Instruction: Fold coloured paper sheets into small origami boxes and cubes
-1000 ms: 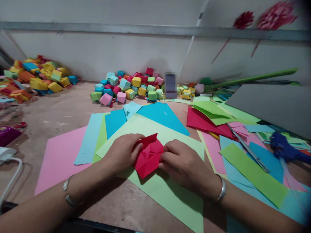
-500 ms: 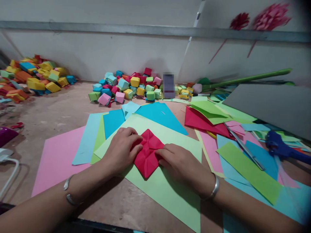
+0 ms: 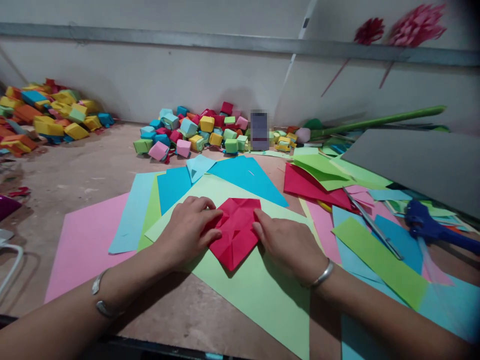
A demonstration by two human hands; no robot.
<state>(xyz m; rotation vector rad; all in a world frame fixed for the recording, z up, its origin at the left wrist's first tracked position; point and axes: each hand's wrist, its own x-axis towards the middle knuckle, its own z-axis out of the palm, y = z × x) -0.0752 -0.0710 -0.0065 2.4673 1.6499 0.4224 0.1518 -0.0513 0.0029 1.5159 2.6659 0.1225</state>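
A creased, partly folded red paper (image 3: pixel 238 230) lies over the pale green sheet (image 3: pixel 277 300) in the middle of the table. My left hand (image 3: pixel 193 222) pinches its left edge between thumb and fingers. At the right edge, my right hand (image 3: pixel 283 240) grips the paper near its upper right side, thumb on top and the other fingers mostly hidden. The upper right part of the red paper lies opened out, while fold lines cross its middle.
Folded paper cubes (image 3: pixel 198 132) are heaped by the wall, with another pile (image 3: pixel 56 112) at far left. Blue paper (image 3: pixel 247 177) and pink paper (image 3: pixel 90 240) lie around. Scissors (image 3: pixel 371 222), a blue glue gun (image 3: pixel 423 222) and a grey panel (image 3: pixel 412 160) are on the right.
The red paper's right side has been spread outward, changing its diamond outline to a wider shape. My right hand has moved slightly right and up; my left hand stays at the left edge.
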